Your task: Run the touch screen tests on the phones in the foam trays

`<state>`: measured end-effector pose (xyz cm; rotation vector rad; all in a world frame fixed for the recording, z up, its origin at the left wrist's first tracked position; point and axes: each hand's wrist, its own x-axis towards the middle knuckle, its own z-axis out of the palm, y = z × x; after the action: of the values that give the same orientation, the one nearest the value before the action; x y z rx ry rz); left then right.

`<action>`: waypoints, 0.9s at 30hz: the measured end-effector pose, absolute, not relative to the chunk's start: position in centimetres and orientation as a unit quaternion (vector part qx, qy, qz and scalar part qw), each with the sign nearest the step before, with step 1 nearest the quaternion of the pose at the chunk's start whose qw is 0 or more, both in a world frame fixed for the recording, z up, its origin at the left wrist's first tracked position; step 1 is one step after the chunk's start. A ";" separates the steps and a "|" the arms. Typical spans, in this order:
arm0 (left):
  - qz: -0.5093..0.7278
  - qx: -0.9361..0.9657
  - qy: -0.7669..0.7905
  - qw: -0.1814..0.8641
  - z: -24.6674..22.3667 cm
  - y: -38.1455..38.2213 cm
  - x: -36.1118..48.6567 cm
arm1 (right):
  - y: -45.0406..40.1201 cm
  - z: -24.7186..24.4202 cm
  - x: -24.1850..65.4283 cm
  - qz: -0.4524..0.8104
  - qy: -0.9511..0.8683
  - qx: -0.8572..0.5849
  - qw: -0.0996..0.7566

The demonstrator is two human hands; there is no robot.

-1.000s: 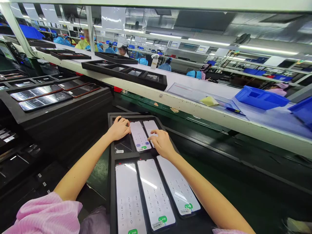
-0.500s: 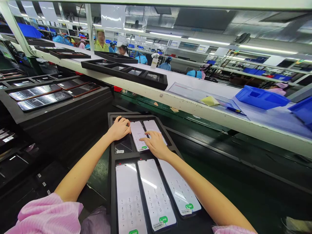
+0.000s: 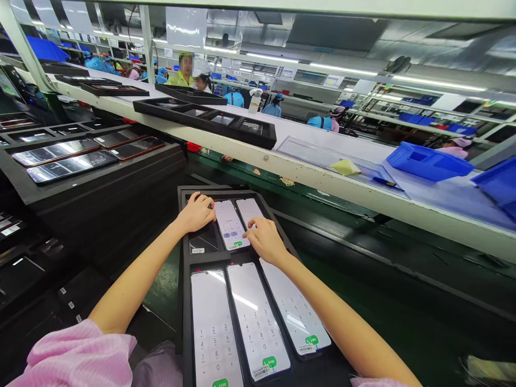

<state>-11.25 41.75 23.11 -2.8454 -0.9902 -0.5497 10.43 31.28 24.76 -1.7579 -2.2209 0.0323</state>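
Well, toward nine o'clock from the middle of the view, a stack of black trays (image 3: 108, 185) carries glossy phones (image 3: 66, 166), some with orange rims. Around eleven, beyond the desk (image 3: 300, 129), is a person in yellow (image 3: 177, 78). Near seven lies the lower tray (image 3: 186, 306), black, with phones in two rows. The left hand (image 3: 197, 212), toward eight, curls its fingers over the far part of a dark phone (image 3: 203, 240), tips by the left edge of the lit phone beside it; whether they pinch anything I can't tell. At eleven, a long black tray (image 3: 209, 129) sits on the desk. In the near row, toward half past six, the left keypad phone (image 3: 215, 333) shows a dial pad. The far row's middle phone (image 3: 226, 216), between seven and eight, shows one too, two keys tinted blue. A bottle (image 3: 255, 102) stands at twelve. The near row's middle phone (image 3: 258, 322) is at six. Just beyond it, the right hand (image 3: 264, 239) is loosely bent, fingers slightly apart, one tip at the far middle phone's right side; contact is too small to judge. Near five, another keypad phone (image 3: 296, 312) lies partly behind the forearm. Toward half past two rests a yellow slip (image 3: 345, 166); near three, a blue bin (image 3: 429, 163).
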 end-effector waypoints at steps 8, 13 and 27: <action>-0.176 -0.931 -0.318 0.039 23.5 41.6 -11.3 | 31.0 25.0 9.2 0.036 -0.833 -0.541 0.114; -0.182 -0.930 -0.317 0.038 23.1 41.8 -11.3 | 31.2 24.9 9.6 -0.001 -0.805 -0.578 0.136; -0.191 -0.930 -0.312 0.035 22.8 42.1 -11.4 | 30.9 24.6 9.9 -0.009 -0.800 -0.557 0.224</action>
<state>-11.39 42.06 22.75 -2.8586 -0.9579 -0.5861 9.86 30.90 24.61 -1.5361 -2.2074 -0.0236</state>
